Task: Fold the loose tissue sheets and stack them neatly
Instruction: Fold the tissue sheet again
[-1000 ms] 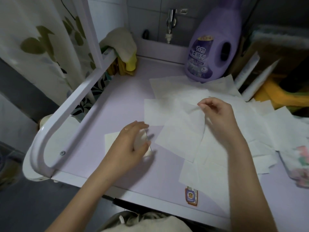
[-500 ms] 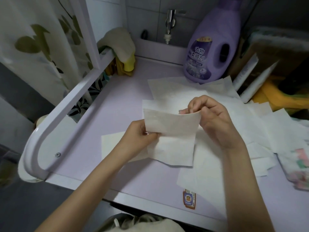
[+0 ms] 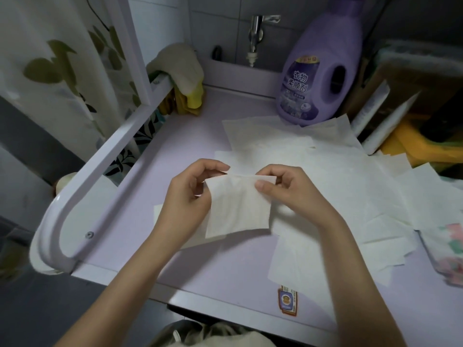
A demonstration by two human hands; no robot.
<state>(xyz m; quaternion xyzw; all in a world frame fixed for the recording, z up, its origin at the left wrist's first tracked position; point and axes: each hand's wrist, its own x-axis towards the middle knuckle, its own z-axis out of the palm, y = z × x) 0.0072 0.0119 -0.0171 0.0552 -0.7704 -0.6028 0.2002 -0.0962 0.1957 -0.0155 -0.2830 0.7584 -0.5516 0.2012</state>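
Note:
A white tissue sheet (image 3: 238, 209) hangs folded in the air above the lilac tabletop (image 3: 155, 156). My left hand (image 3: 190, 196) pinches its upper left corner. My right hand (image 3: 283, 189) pinches the upper right corner, thumb in front. Several loose tissue sheets (image 3: 333, 176) lie spread and overlapping on the table behind and to the right of my hands. A folded tissue (image 3: 158, 214) lies flat on the table under my left wrist, mostly hidden by it.
A purple softener bottle (image 3: 318, 71) stands at the back of the table. A white rail (image 3: 105, 159) runs along the left edge. Cloths (image 3: 183, 71) hang at the back left corner. A patterned tissue pack (image 3: 448, 251) lies at the right edge.
My left hand left the folded tissue on the table and joined my right hand on one sheet. That sheet was lifted off the pile and folded; its top edges are now pinched together.

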